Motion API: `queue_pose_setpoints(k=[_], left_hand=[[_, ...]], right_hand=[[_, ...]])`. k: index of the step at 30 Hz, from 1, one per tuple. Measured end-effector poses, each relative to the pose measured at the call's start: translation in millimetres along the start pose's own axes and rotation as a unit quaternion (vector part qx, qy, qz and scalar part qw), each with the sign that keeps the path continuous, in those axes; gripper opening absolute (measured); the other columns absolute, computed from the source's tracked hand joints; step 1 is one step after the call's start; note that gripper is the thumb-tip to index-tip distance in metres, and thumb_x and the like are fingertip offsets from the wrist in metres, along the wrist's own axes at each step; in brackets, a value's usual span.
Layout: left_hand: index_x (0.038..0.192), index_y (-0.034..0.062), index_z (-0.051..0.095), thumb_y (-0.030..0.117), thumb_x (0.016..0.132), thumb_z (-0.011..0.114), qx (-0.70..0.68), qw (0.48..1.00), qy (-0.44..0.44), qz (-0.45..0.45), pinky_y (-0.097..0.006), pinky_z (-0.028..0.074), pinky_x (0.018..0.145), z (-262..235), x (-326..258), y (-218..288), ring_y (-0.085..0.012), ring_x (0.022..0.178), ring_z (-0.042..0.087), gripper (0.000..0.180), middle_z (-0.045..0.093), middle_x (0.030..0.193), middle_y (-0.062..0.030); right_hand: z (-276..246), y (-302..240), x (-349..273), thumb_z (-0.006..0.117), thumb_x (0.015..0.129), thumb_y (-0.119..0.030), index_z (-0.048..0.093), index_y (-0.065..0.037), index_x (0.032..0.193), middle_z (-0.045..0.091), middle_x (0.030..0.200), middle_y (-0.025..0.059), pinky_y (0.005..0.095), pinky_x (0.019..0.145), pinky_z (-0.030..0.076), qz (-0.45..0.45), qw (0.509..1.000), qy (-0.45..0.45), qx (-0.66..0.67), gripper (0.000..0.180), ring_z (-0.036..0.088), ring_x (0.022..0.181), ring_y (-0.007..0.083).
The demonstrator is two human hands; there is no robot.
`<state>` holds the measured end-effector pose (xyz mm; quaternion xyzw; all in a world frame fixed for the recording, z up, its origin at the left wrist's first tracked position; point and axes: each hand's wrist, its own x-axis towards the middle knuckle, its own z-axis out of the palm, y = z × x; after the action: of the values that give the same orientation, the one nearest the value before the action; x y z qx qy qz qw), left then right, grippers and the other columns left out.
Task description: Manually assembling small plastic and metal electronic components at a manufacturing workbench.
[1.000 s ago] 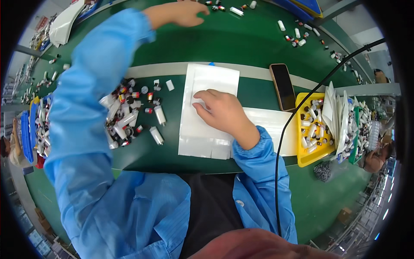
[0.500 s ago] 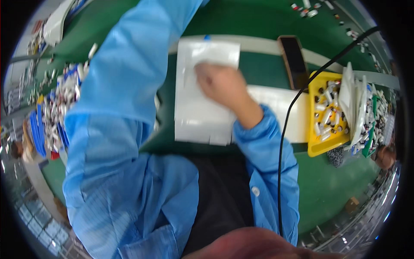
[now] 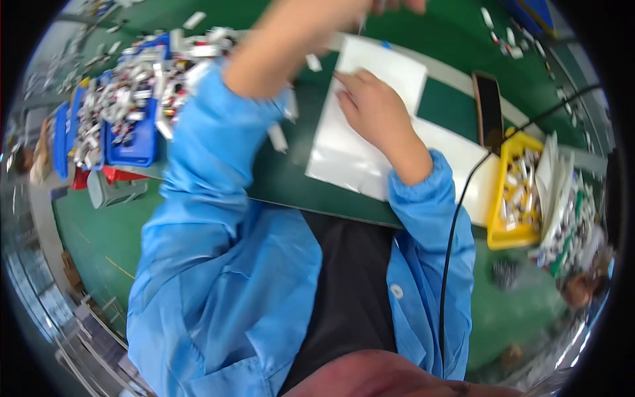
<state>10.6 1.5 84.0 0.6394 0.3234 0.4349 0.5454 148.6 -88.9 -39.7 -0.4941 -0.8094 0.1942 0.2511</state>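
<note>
A glossy white plastic bag or sheet (image 3: 407, 73) lies slanted on the green table. On it rests my right hand (image 3: 380, 109), with its index finger stretched out and the thumb apart; I see nothing held in it. My left arm reaches far forward across the table. The left hand (image 3: 390, 5) is blurred and mostly cut off by the top edge, past the bag's far end, so its grip and anything in it cannot be made out. A small blue bit (image 3: 386, 44) shows at the bag's far edge.
Blue trays (image 3: 132, 153) heaped with small white parts stand at the left. Loose white pieces (image 3: 278, 137) lie beside my left sleeve. To the right are a phone (image 3: 488, 109), a white sheet (image 3: 473, 175) and a yellow tray (image 3: 496, 228) of small bottles. A black cable (image 3: 456, 231) hangs across.
The view has turned and shifted, so the left-hand trays show more. My left forearm now shows bare beyond the sleeve. My right hand went from curled fingers to a stretched index finger on the bag.
</note>
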Motion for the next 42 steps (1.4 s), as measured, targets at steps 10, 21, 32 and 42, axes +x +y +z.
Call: queue_pose_setpoints(k=[10, 21, 32, 42], left_hand=[[0.127, 0.0074, 0.041, 0.040, 0.107, 0.038, -0.206, 0.943, 0.092, -0.244, -0.035, 0.050, 0.072, -22, -35, -110, -0.0218, 0.080, 0.068, 0.038, 0.066, 0.107, -0.0145], [0.131, 0.0083, 0.039, 0.041, 0.107, 0.038, -0.267, 0.916, 0.142, -0.265, -0.035, 0.050, 0.078, -17, -33, -130, -0.0176, 0.088, 0.063, 0.041, 0.061, 0.106, -0.0100], [0.122, 0.0135, 0.041, 0.040, 0.107, 0.038, -0.316, 0.898, 0.185, -0.245, -0.036, 0.051, 0.076, -14, -34, -133, -0.0186, 0.087, 0.063, 0.031, 0.060, 0.104, -0.0090], [0.123, 0.0115, 0.041, 0.039, 0.108, 0.035, -0.378, 0.866, 0.235, -0.230, -0.040, 0.049, 0.088, -17, -36, -130, -0.0231, 0.101, 0.061, 0.032, 0.059, 0.112, -0.0121]], right_hand=[[9, -5, 19, 0.066, 0.087, -0.008, 0.066, 0.000, 0.103, 0.066, 0.095, 0.0221, 0.0458, 0.072, 0.053, -0.002, 0.998, -0.050, 0.032, 0.017, 0.069, 0.083, 0.0366], [6, -6, 15, 0.061, 0.089, -0.002, 0.069, 0.006, 0.102, 0.063, 0.088, 0.0189, 0.0438, 0.068, 0.052, 0.017, 0.999, 0.044, -0.024, 0.018, 0.064, 0.075, 0.0367], [5, -10, 17, 0.061, 0.090, -0.005, 0.067, 0.005, 0.110, 0.062, 0.089, 0.0176, 0.0402, 0.064, 0.050, 0.046, 0.998, 0.035, -0.009, 0.023, 0.063, 0.070, 0.0313], [7, -2, 24, 0.062, 0.090, -0.005, 0.065, 0.005, 0.111, 0.060, 0.083, 0.0155, 0.0375, 0.060, 0.047, 0.036, 0.998, 0.046, -0.009, 0.023, 0.058, 0.064, 0.0261]])
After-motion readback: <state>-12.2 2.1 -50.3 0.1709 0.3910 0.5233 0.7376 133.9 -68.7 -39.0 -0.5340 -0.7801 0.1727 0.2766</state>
